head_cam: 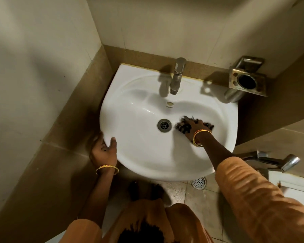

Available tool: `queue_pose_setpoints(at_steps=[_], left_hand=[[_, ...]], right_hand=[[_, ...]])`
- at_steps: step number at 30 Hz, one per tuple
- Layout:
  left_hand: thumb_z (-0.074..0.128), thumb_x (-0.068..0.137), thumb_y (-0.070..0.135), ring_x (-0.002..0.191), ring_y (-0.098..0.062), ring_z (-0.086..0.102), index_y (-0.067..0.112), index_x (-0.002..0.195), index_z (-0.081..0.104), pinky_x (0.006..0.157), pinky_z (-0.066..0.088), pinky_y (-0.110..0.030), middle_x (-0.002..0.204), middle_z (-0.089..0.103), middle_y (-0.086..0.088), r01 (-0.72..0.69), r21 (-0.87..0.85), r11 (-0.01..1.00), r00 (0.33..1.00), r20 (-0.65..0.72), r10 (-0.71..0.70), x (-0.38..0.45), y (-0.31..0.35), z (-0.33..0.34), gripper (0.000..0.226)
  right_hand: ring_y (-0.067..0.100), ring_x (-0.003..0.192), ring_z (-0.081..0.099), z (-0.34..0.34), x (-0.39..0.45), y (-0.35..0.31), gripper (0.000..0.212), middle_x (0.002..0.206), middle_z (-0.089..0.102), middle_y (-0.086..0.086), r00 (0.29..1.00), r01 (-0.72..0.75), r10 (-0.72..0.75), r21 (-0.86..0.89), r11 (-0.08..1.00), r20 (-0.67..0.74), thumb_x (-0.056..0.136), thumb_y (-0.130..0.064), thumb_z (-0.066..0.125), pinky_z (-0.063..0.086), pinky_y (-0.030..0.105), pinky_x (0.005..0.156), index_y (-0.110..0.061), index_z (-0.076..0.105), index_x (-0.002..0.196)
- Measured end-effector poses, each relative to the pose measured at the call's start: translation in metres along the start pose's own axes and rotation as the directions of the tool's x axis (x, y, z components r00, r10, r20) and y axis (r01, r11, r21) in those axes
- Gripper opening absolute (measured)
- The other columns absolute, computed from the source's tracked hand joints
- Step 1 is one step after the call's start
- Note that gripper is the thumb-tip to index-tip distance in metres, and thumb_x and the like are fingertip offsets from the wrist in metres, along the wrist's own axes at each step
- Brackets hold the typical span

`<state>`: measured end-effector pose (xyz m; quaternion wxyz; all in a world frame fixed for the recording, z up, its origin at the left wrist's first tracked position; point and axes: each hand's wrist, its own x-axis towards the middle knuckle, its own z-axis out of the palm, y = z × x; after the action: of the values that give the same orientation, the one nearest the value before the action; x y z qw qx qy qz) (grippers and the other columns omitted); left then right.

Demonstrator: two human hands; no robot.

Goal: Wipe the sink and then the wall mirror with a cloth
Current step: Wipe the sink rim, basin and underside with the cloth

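- Head view: one white sink [147,160], one tap [176,76], one drain [164,125].
- Right hand [194,128] presses one dark cloth [183,124] beside the drain.
- Left hand [104,149] grips the sink rim.
- Small label under the overflow hole is unreadable.

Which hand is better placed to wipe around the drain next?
The right hand. It already presses the dark cloth inside the basin, just right of the drain. The left hand grips the sink rim at the front left and holds no cloth.

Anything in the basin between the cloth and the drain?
No: in the head view, only bare white basin separates the cloth under the right hand from the drain.
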<state>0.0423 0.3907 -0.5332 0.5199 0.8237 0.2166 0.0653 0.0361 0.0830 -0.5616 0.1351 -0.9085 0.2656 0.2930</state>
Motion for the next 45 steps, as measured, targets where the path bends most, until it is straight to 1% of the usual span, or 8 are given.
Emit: queue_pose_setpoints(at_steps=[11,18,22,28,32,36,40,45], left_hand=[[0.068,0.082,0.01,0.095,-0.028,0.064,0.006,0.124,0.059,0.08,0.049,-0.029,0.111,0.068,-0.016,0.079,-0.026,0.997,0.974,0.213,-0.072,0.042,0.019,-0.008,0.043],[0.062,0.069,0.02,0.083,-0.022,0.071,0.017,0.094,0.07,0.08,0.058,-0.043,0.089,0.076,-0.006,0.025,0.023,0.999,0.976,0.216,-0.029,0.07,0.014,-0.002,0.027],[0.058,0.062,0.027,0.072,-0.021,0.07,0.015,0.087,0.07,0.071,0.059,-0.042,0.077,0.075,-0.005,0.051,0.052,0.997,0.971,0.23,-0.062,0.077,0.017,0.003,0.03],[0.056,0.059,0.036,0.077,-0.028,0.071,0.019,0.093,0.07,0.071,0.059,-0.044,0.082,0.076,-0.006,0.064,0.079,0.995,0.961,0.265,-0.082,0.087,0.015,0.009,0.04],[0.058,0.061,0.03,0.08,-0.028,0.07,0.014,0.094,0.072,0.077,0.059,-0.041,0.087,0.075,-0.009,0.078,0.121,0.99,0.935,0.337,-0.115,0.093,0.022,0.007,0.04],[0.058,0.06,0.03,0.082,-0.028,0.069,0.014,0.097,0.072,0.079,0.058,-0.042,0.086,0.073,-0.006,0.06,0.128,0.99,0.934,0.343,-0.101,0.094,0.022,0.007,0.042],[0.06,0.07,0.026,0.126,-0.031,0.048,0.018,0.135,0.048,0.107,0.041,-0.043,0.135,0.049,-0.014,-0.057,0.265,0.963,0.941,0.335,-0.037,0.096,0.023,0.016,0.067],[0.049,0.062,0.034,0.128,-0.032,0.043,0.019,0.139,0.044,0.109,0.036,-0.043,0.132,0.047,-0.017,-0.183,0.352,0.918,0.934,0.353,0.05,0.103,0.02,0.019,0.078]], right_hand=[[0.028,0.118,0.054,0.063,-0.049,-0.074,0.067,0.134,0.055,0.01,0.955,0.024,-0.164,0.486,0.874,0.247,0.082,-0.026,0.067,0.045,0.037,0.1,-0.023,0.037,0.142],[0.031,0.116,0.056,0.077,-0.035,-0.161,0.069,0.132,0.055,0.011,0.965,0.032,-0.231,0.816,0.578,0.126,0.082,-0.015,0.066,0.051,0.043,0.095,-0.029,0.035,0.142],[0.023,0.116,0.054,0.064,-0.021,-0.191,0.063,0.128,0.057,0.01,0.971,0.161,-0.236,0.812,0.561,-0.029,0.084,-0.008,0.063,0.044,0.026,0.089,-0.02,0.037,0.141],[0.028,0.125,0.049,0.047,0.009,-0.228,0.065,0.134,0.052,0.014,0.945,0.327,-0.176,0.775,0.541,-0.276,0.081,-0.004,0.064,0.04,0.036,0.107,-0.02,0.04,0.139],[0.036,0.109,0.055,0.029,0.027,-0.241,0.058,0.124,0.046,0.02,0.936,0.327,-0.052,0.809,0.487,-0.347,0.081,-0.001,0.057,0.049,0.046,0.095,-0.024,0.043,0.133],[0.042,0.111,0.049,0.024,0.04,-0.228,0.055,0.123,0.042,0.021,0.908,0.308,0.041,0.73,0.61,-0.417,0.081,-0.012,0.063,0.044,0.047,0.098,-0.02,0.044,0.132],[0.042,0.11,0.044,0.037,0.052,-0.189,0.054,0.126,0.038,0.022,0.871,0.209,0.099,0.546,0.812,-0.481,0.081,-0.02,0.06,0.044,0.048,0.092,-0.021,0.044,0.133],[0.042,0.109,0.042,0.051,0.053,-0.158,0.042,0.13,0.041,0.022,0.8,0.104,0.198,0.456,0.884,-0.566,0.089,-0.016,0.051,0.048,0.051,0.085,-0.022,0.047,0.13]])
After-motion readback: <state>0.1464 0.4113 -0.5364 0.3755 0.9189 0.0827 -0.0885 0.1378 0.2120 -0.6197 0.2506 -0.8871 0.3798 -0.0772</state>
